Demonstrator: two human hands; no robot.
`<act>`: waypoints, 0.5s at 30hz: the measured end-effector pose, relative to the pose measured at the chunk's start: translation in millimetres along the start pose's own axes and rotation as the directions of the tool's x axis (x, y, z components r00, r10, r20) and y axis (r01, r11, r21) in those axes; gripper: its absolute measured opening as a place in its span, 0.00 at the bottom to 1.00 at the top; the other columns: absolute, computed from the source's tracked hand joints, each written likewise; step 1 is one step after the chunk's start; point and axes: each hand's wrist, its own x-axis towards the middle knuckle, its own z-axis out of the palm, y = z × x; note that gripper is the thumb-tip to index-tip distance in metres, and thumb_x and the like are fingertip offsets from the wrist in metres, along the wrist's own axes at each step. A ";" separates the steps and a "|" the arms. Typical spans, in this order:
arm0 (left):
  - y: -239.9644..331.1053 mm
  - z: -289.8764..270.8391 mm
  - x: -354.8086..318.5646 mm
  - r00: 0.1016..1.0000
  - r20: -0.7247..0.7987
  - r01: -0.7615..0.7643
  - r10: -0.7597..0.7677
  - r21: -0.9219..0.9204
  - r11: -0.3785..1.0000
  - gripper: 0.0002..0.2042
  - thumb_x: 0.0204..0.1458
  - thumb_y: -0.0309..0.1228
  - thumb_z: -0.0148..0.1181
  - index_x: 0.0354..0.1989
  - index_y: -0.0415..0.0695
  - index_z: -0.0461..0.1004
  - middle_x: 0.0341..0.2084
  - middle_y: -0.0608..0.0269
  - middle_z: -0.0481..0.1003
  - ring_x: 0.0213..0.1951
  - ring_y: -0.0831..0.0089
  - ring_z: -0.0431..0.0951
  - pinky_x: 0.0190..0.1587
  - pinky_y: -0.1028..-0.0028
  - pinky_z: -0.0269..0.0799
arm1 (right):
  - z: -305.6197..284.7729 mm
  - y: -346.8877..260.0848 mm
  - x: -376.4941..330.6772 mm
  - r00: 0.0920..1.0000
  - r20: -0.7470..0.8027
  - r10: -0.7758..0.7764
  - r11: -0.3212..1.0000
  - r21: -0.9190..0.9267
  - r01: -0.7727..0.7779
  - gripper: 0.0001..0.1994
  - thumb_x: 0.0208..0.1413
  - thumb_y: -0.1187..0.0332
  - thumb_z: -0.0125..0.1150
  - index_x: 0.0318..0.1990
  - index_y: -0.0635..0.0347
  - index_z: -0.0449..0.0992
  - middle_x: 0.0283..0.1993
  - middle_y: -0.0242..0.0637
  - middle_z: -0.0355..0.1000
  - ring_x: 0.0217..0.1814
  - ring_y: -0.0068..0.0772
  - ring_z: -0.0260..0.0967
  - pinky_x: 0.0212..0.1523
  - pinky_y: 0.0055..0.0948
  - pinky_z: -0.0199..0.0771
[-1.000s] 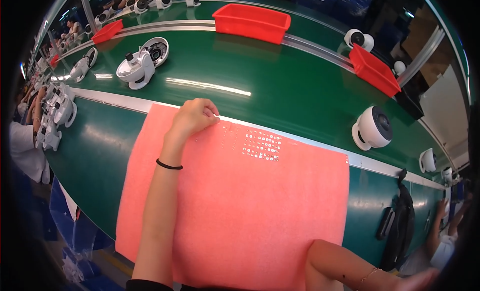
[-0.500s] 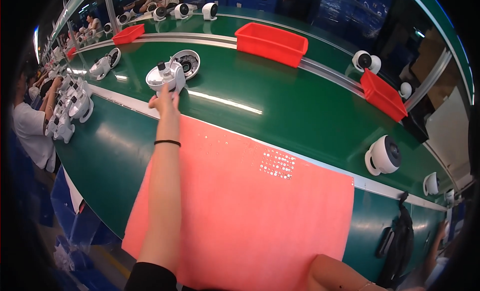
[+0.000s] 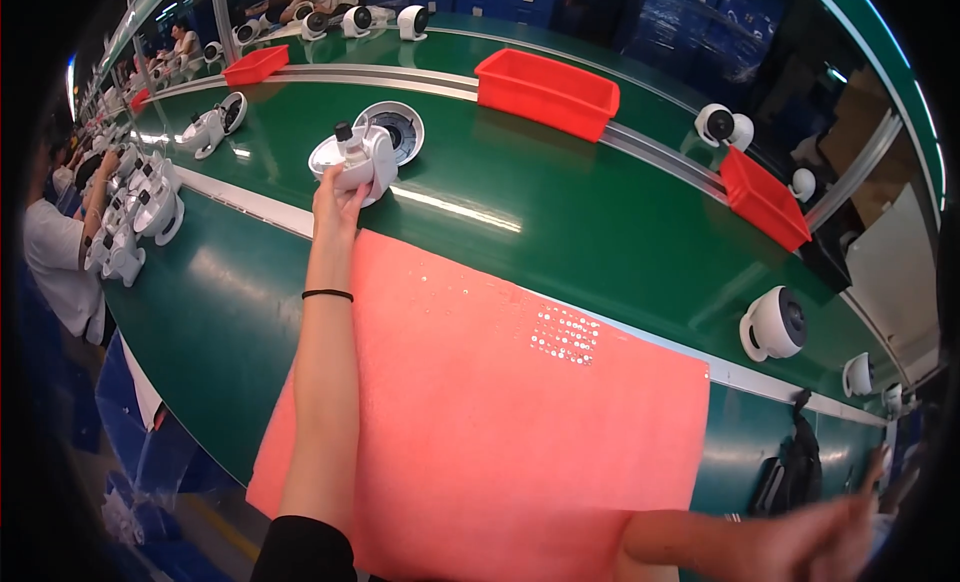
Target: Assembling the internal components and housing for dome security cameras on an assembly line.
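Reaching forward, my left hand (image 3: 338, 194) is closed on the near side of an opened white camera housing (image 3: 378, 170). That housing stands on the green conveyor belt. Its round cover (image 3: 397, 132), dark inside, tilts up behind it, and a black part sticks out on top. My right hand (image 3: 815, 537) is at the lower right, off the mat's edge. It is smeared by motion, so its fingers do not show clearly. Between my arms lies a pink foam mat (image 3: 480, 432) bearing rows of small shiny metal pieces (image 3: 565, 337).
Another opened housing (image 3: 212, 127) sits farther left on the belt; a finished-looking white camera (image 3: 775, 324) stands at right. Red bins (image 3: 548, 92) line the far rail. White housings (image 3: 155, 197) cluster at left beside a co-worker (image 3: 62, 252). A black pouch-like item (image 3: 795, 462) lies at right.
My left hand has taken hold of the opened housing, which has moved slightly right in view. My right hand has swung into view at the lower right.
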 end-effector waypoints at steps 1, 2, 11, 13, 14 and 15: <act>15.6 -10.2 -7.2 0.998 0.046 -0.033 0.032 0.040 0.999 0.29 0.44 0.35 0.61 0.51 0.32 0.55 0.46 0.46 0.63 0.47 0.56 0.69 0.46 0.69 0.72 | 5.6 26.1 -23.4 0.990 -0.069 0.120 0.992 -0.021 -0.122 0.10 0.55 0.59 0.40 0.25 0.48 0.63 0.14 0.19 0.46 0.14 0.15 0.43 0.24 0.20 0.50; 20.3 -0.4 -17.5 0.990 0.137 -0.031 0.024 0.049 0.998 0.29 0.44 0.35 0.60 0.50 0.30 0.56 0.45 0.44 0.64 0.45 0.56 0.71 0.44 0.71 0.74 | -3.2 37.5 -35.8 0.943 0.131 0.306 0.952 -0.044 -0.303 0.05 0.47 0.69 0.42 0.26 0.60 0.64 0.19 0.29 0.54 0.23 0.22 0.52 0.30 0.23 0.55; 35.5 68.2 -93.4 0.905 0.340 0.160 -0.256 0.285 0.945 0.30 0.42 0.47 0.60 0.47 0.37 0.60 0.31 0.43 0.73 0.22 0.71 0.77 0.28 0.82 0.76 | 9.8 89.2 -139.4 0.299 0.666 0.684 0.677 -0.732 0.082 0.25 0.38 0.77 0.57 0.50 0.53 0.67 0.56 0.37 0.57 0.51 0.42 0.51 0.50 0.34 0.55; 35.3 76.3 -109.7 0.866 0.376 0.205 -0.329 0.334 0.920 0.30 0.42 0.48 0.58 0.46 0.37 0.61 0.28 0.46 0.74 0.22 0.71 0.77 0.27 0.83 0.75 | 0.9 88.3 -145.3 0.208 0.774 0.598 0.706 -0.631 0.322 0.29 0.38 0.78 0.57 0.54 0.47 0.66 0.63 0.32 0.52 0.53 0.43 0.46 0.53 0.38 0.46; 32.3 79.9 -115.2 0.821 0.407 0.244 -0.399 0.382 0.891 0.29 0.43 0.50 0.57 0.45 0.37 0.63 0.26 0.48 0.74 0.22 0.71 0.77 0.26 0.83 0.75 | -6.0 88.8 -149.8 0.208 0.769 0.604 0.698 -0.637 0.328 0.29 0.38 0.78 0.57 0.54 0.47 0.66 0.63 0.32 0.52 0.53 0.43 0.46 0.53 0.38 0.46; 27.9 83.5 -119.2 0.806 0.384 0.268 -0.451 0.443 0.856 0.29 0.43 0.53 0.54 0.43 0.37 0.66 0.24 0.52 0.75 0.21 0.72 0.77 0.25 0.83 0.74 | -13.7 89.4 -153.6 0.200 0.803 0.561 0.688 -0.586 0.428 0.30 0.37 0.79 0.55 0.54 0.46 0.66 0.63 0.32 0.52 0.52 0.42 0.46 0.52 0.37 0.46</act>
